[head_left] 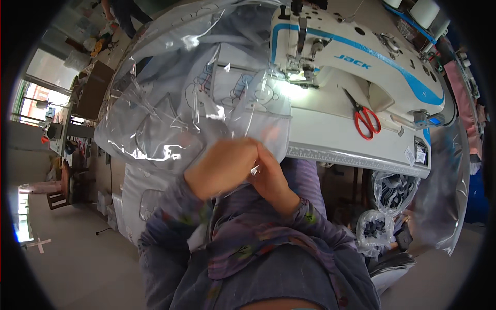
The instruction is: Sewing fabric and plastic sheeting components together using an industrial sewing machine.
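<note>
My left hand (223,166), slightly smeared by motion, is closed, its fingertips meeting those of my right hand (274,181) in front of my body. A shiny bit of clear plastic (254,169) shows between them, and both hands seem to pinch it; the fingertips are partly hidden. Just beyond lies a large, crumpled clear plastic sheet (155,132) with pale grey fabric and printed cartoon figures. Its far right part reaches the lit needle area of a white and blue sewing machine (361,57).
Red-handled scissors (367,123) lie on the machine bed, right of the needle. A ruler strip (341,155) runs along the bed's front edge. Below at right hang clear bags of dark scraps (380,227). Thread cones (424,13) stand at the far right. Another person (126,15) is at far left.
</note>
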